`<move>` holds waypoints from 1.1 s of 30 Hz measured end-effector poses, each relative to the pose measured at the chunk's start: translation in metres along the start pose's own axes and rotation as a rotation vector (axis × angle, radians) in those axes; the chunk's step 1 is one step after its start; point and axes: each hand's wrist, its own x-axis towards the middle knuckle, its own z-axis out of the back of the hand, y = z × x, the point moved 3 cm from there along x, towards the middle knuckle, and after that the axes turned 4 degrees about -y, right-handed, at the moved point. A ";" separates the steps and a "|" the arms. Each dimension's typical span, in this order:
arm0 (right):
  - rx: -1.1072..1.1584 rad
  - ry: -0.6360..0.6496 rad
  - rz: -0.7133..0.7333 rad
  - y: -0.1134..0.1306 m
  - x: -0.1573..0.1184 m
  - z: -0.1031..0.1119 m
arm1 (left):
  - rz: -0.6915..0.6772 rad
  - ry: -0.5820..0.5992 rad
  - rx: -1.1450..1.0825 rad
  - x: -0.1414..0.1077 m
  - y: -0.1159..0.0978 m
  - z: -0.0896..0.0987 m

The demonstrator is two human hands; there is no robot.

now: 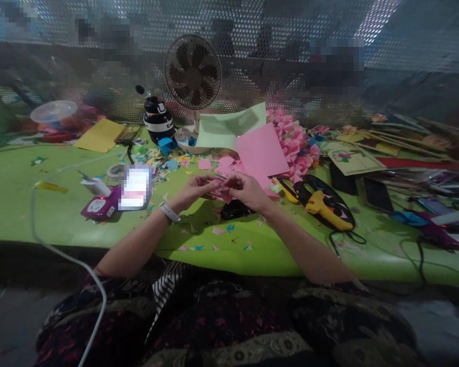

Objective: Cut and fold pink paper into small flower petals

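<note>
The small pink piece (225,195) is between the fingertips of both hands, above the green counter (69,224). The left hand (196,187) is narrow, its fingers closed on the piece from the nine o'clock side; the right hand (248,191) pinches it from the three o'clock side. The fingers cover a good part of it, so I cannot tell its full shape.

It looks like thin paper, and I judge it very light and rather soft, easy to crease or tear, and not much slippery. A gentle pinch should be enough. The better place to take hold is probably a firm fold or the base, where layers may lie together; the loose edges would bend under pressure.

Taking the hands as the centre of the clock, with twelve away from the person, the pink sheet (260,152) is at between one and two o'clock, with the heap of pink paper flowers (285,133) beyond it. The sheet appears flat and a bit stiffer, so a corner would be a good hold. At three o'clock is the yellow cutter (289,192), and farther, towards four o'clock, the yellow glue gun (321,206). The black object (235,210) lies near, at five o'clock.
</note>
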 end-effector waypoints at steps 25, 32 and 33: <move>0.154 -0.149 0.044 0.000 0.004 0.009 | 0.058 0.032 0.053 0.002 -0.003 0.008; 0.170 -0.151 0.054 0.000 0.003 0.007 | 0.051 0.026 0.050 0.001 -0.003 0.008; 0.177 -0.144 0.052 -0.001 0.003 0.007 | 0.048 0.021 0.051 0.002 -0.002 0.008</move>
